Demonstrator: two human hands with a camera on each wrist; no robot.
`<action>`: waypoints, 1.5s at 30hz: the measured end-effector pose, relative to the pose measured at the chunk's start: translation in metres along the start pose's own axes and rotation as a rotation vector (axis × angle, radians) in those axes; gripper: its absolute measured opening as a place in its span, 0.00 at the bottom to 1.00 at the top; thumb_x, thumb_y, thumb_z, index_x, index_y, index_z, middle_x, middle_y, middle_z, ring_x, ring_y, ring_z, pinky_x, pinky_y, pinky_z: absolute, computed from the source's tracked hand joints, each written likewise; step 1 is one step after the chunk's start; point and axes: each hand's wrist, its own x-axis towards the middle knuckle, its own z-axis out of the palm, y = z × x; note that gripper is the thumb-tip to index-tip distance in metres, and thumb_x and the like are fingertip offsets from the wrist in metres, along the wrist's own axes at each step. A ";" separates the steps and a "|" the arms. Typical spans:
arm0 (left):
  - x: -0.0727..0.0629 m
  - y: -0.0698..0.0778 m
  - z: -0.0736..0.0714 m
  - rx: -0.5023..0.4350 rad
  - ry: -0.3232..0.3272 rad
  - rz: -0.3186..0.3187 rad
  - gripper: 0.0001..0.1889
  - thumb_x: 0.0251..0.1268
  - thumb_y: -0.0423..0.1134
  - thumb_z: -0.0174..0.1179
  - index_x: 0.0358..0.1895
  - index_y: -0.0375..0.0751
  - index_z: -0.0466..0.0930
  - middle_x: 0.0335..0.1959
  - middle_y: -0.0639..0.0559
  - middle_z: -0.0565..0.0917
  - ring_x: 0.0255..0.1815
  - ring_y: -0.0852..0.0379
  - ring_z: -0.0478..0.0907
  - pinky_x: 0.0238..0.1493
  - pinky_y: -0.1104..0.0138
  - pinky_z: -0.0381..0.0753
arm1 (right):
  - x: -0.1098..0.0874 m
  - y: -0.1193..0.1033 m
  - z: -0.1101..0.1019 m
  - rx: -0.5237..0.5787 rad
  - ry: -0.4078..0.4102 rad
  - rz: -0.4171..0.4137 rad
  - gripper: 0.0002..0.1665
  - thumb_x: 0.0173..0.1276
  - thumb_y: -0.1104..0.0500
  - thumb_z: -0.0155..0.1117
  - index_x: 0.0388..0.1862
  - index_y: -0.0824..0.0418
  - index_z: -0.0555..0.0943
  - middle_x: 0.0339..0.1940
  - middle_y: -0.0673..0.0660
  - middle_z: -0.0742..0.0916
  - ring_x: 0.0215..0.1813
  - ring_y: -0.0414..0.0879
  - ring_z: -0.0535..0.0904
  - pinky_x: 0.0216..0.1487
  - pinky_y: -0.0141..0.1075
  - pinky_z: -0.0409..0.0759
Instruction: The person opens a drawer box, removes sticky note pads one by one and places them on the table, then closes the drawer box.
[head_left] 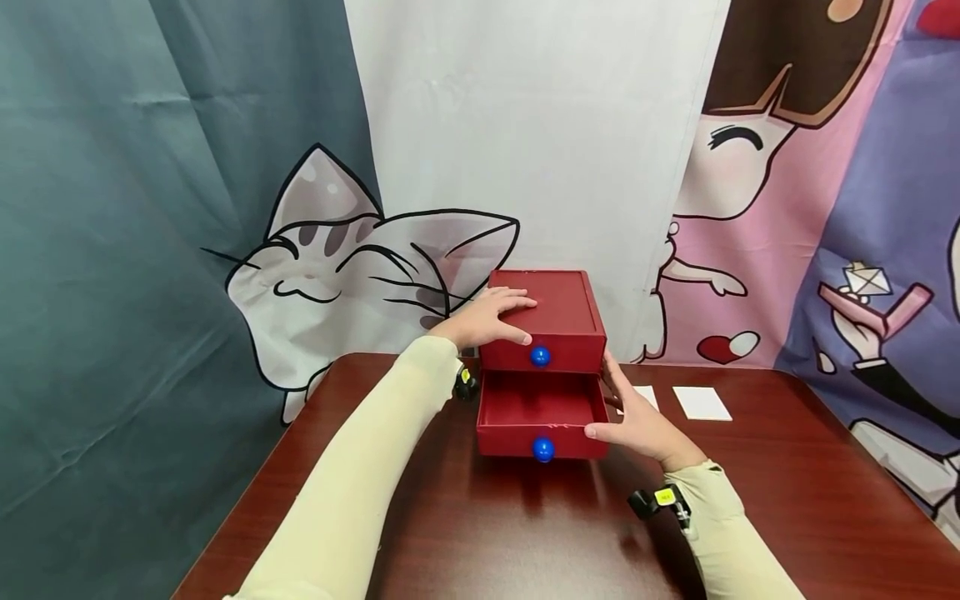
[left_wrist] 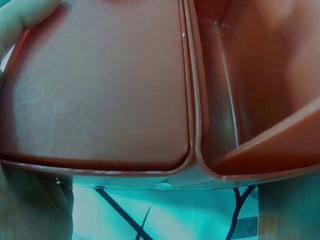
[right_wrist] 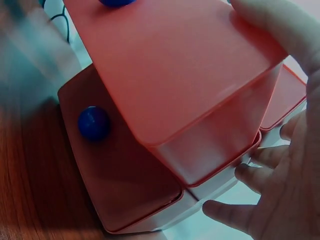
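A red chest of three drawers (head_left: 543, 304) stands on the table. Its middle drawer (head_left: 540, 402) is pulled out, and no contents show inside. The top drawer, with a blue knob (head_left: 540, 357), is closed; so is the bottom drawer (right_wrist: 135, 170), hidden in the head view. My left hand (head_left: 487, 319) rests with spread fingers on the chest's upper left part, the thumb towards the front. My right hand (head_left: 637, 417) is at the pulled-out drawer's right side. Its thumb touches the right edge of the drawer front, and its fingers extend back along the chest's side.
The chest stands on a dark wooden table (head_left: 570, 533). To its right lie a white card (head_left: 702, 403) and another white piece, partly covered by the right hand. A cartoon-printed curtain (head_left: 540, 133) hangs behind the table.
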 end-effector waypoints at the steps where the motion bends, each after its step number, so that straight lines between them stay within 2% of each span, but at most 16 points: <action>1: 0.000 0.000 0.000 0.003 -0.003 0.000 0.39 0.60 0.59 0.66 0.76 0.58 0.68 0.80 0.56 0.60 0.81 0.51 0.46 0.77 0.48 0.53 | 0.000 0.000 0.000 0.005 0.001 0.005 0.70 0.59 0.54 0.75 0.85 0.44 0.34 0.83 0.64 0.54 0.78 0.70 0.54 0.64 0.64 0.72; 5: 0.000 0.001 -0.002 0.003 -0.010 -0.005 0.39 0.60 0.59 0.66 0.76 0.58 0.68 0.80 0.56 0.60 0.82 0.51 0.45 0.78 0.47 0.52 | 0.000 -0.002 0.000 0.026 0.003 0.019 0.68 0.60 0.54 0.75 0.85 0.46 0.37 0.82 0.65 0.55 0.77 0.71 0.55 0.58 0.60 0.79; 10: 0.000 0.003 -0.003 -0.001 -0.006 0.001 0.39 0.60 0.59 0.66 0.76 0.57 0.68 0.80 0.55 0.60 0.82 0.50 0.45 0.78 0.47 0.51 | 0.001 -0.002 0.000 0.013 0.019 0.025 0.67 0.60 0.54 0.75 0.85 0.47 0.39 0.81 0.65 0.58 0.74 0.73 0.58 0.54 0.57 0.82; 15: -0.001 0.004 -0.002 0.011 -0.007 0.000 0.39 0.60 0.59 0.65 0.76 0.58 0.68 0.80 0.56 0.60 0.82 0.51 0.45 0.78 0.47 0.51 | 0.001 -0.001 0.001 -0.030 0.036 0.019 0.68 0.59 0.53 0.77 0.85 0.45 0.40 0.81 0.63 0.60 0.74 0.71 0.61 0.57 0.57 0.81; 20: -0.001 0.002 0.000 0.003 -0.009 -0.001 0.39 0.60 0.59 0.65 0.76 0.58 0.68 0.80 0.56 0.60 0.82 0.51 0.45 0.78 0.47 0.50 | 0.002 0.000 0.003 -0.040 0.020 -0.004 0.72 0.56 0.53 0.80 0.84 0.40 0.38 0.81 0.61 0.59 0.76 0.69 0.59 0.61 0.59 0.77; 26: 0.000 0.001 0.000 -0.011 0.007 -0.015 0.39 0.59 0.59 0.66 0.75 0.59 0.69 0.80 0.57 0.60 0.82 0.51 0.45 0.78 0.47 0.51 | 0.004 -0.004 0.004 -0.063 0.042 0.003 0.71 0.56 0.51 0.80 0.84 0.37 0.39 0.80 0.61 0.61 0.74 0.67 0.63 0.59 0.58 0.79; 37: 0.002 0.000 0.002 -0.006 0.000 -0.006 0.38 0.60 0.60 0.66 0.75 0.58 0.69 0.80 0.57 0.60 0.82 0.51 0.45 0.78 0.47 0.50 | 0.010 0.001 0.010 -0.096 0.107 0.018 0.66 0.60 0.51 0.78 0.85 0.42 0.43 0.78 0.61 0.63 0.72 0.65 0.66 0.58 0.53 0.81; 41: 0.001 0.000 0.003 -0.011 -0.004 -0.004 0.38 0.60 0.60 0.66 0.75 0.58 0.68 0.80 0.57 0.60 0.82 0.51 0.44 0.78 0.47 0.50 | 0.011 0.005 0.014 -0.072 0.118 0.044 0.64 0.61 0.52 0.77 0.85 0.45 0.44 0.77 0.63 0.64 0.72 0.66 0.67 0.56 0.50 0.82; 45: 0.001 0.001 0.002 -0.015 0.001 -0.006 0.38 0.60 0.60 0.66 0.75 0.59 0.69 0.80 0.57 0.60 0.82 0.51 0.44 0.78 0.46 0.49 | 0.014 0.010 0.018 -0.049 0.151 0.049 0.63 0.61 0.52 0.78 0.84 0.44 0.47 0.74 0.61 0.68 0.69 0.65 0.72 0.56 0.50 0.83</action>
